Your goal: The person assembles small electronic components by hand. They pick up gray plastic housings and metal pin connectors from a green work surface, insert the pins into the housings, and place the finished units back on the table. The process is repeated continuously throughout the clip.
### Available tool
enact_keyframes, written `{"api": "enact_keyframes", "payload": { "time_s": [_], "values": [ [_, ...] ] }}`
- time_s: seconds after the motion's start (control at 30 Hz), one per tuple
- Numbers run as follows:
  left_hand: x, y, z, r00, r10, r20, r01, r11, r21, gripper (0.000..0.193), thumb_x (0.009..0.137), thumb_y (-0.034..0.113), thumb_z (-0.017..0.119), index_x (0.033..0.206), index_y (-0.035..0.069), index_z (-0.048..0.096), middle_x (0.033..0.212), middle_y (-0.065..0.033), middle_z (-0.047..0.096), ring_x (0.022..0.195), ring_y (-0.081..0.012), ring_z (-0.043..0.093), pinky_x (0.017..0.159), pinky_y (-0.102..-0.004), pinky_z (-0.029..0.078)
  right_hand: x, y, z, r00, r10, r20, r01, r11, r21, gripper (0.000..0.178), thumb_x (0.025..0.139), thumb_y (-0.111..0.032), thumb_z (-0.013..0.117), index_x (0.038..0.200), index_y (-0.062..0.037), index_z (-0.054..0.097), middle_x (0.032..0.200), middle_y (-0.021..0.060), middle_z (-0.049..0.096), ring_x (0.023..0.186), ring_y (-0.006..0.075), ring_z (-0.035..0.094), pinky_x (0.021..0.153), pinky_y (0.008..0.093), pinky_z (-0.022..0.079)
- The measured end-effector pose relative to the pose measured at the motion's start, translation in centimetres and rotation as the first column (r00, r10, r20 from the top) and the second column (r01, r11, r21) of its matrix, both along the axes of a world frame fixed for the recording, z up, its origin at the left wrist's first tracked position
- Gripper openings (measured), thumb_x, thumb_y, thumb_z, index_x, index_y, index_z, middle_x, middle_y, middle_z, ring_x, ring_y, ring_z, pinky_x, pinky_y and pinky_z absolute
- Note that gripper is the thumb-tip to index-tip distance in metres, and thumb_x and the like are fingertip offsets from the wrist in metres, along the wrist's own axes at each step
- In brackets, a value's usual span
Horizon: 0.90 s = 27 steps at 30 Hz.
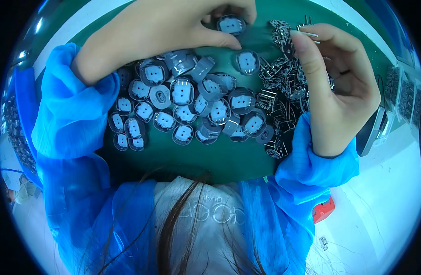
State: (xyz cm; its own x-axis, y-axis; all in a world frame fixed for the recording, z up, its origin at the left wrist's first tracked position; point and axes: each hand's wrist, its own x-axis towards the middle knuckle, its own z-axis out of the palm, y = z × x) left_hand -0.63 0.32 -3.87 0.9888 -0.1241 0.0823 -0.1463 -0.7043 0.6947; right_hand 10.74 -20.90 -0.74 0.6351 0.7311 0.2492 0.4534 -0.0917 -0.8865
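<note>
Too tight a squeeze could bend the silver metal prongs [311, 34] your right hand [339, 75] pinches; your half-curled left hand [199, 23] surrounds a round grey-white plastic housing [230, 25], hold unclear.

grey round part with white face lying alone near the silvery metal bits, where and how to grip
Probably pinch the grey round part by its rim, from the left: its white face is up, bare green mat lies that side, and tangled silvery metal pieces crowd its right.
</note>
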Motion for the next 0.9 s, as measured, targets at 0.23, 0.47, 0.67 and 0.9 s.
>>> {"api": "enact_keyframes", "payload": {
  "time_s": [0.23, 0.47, 0.67, 0.9],
  "values": [
    [-1.3, 0.0, 4.2, 0.988, 0.016, -0.154, 0.001, 0.994, 0.11, 0.054, 0.077, 0.024, 0.084, 0.124, 0.007, 0.063, 0.109, -0.0117, 0.053, 0.093, -0.0284, 0.056, 0.076, -0.0381, 0.05, -0.3, 0.6, 0.7, 0.998, 0.059, 0.014, -0.058, 0.995, -0.084, 0.017, 0.087, 0.0, 0.075, 0.102, 0.0028, 0.069, 0.091, 0.0065, 0.072, 0.084, 0.0106, 0.067, 0.078, 0.0212, 0.051],
    [-0.7, 1.0, 2.8, 0.994, -0.072, 0.081, 0.073, 0.997, 0.0, 0.038, 0.075, 0.008, 0.082, 0.109, 0.004, 0.065, 0.108, -0.0096, 0.057, 0.092, -0.0264, 0.06, 0.078, -0.0366, 0.052, -0.8, 1.0, 0.8, 0.994, 0.111, 0.012, -0.109, 0.985, -0.133, 0.016, 0.085, 0.001, 0.075, 0.1, 0.0023, 0.07, 0.091, 0.0057, 0.072, 0.085, 0.0116, 0.068, 0.079, 0.023, 0.052],
    [-1.0, -1.0, 1.3, 0.987, 0.095, 0.133, -0.033, 0.912, -0.408, 0.03, 0.075, 0.004, 0.082, 0.098, -0.002, 0.063, 0.095, -0.0106, 0.067, 0.084, -0.0191, 0.069, 0.073, -0.0284, 0.06, -1.0, 1.3, 0.1, 0.984, 0.092, 0.154, -0.085, 0.995, -0.053, 0.016, 0.083, 0.002, 0.076, 0.098, 0.0017, 0.072, 0.091, 0.0062, 0.072, 0.085, 0.0119, 0.068, 0.076, 0.0243, 0.053],
    [-2.0, -2.2, 3.1, 0.983, 0.181, -0.01, -0.159, 0.832, -0.532, 0.023, 0.078, -0.003, 0.08, 0.096, -0.005, 0.066, 0.09, -0.0116, 0.071, 0.082, -0.0121, 0.07, 0.073, -0.025, 0.061, -0.7, 1.3, 0.0, 0.903, 0.098, 0.418, -0.107, 0.994, -0.001, 0.015, 0.078, 0.006, 0.078, 0.092, 0.0018, 0.075, 0.091, 0.0084, 0.073, 0.079, 0.0126, 0.067, 0.072, 0.0246, 0.053]
  ]
}}
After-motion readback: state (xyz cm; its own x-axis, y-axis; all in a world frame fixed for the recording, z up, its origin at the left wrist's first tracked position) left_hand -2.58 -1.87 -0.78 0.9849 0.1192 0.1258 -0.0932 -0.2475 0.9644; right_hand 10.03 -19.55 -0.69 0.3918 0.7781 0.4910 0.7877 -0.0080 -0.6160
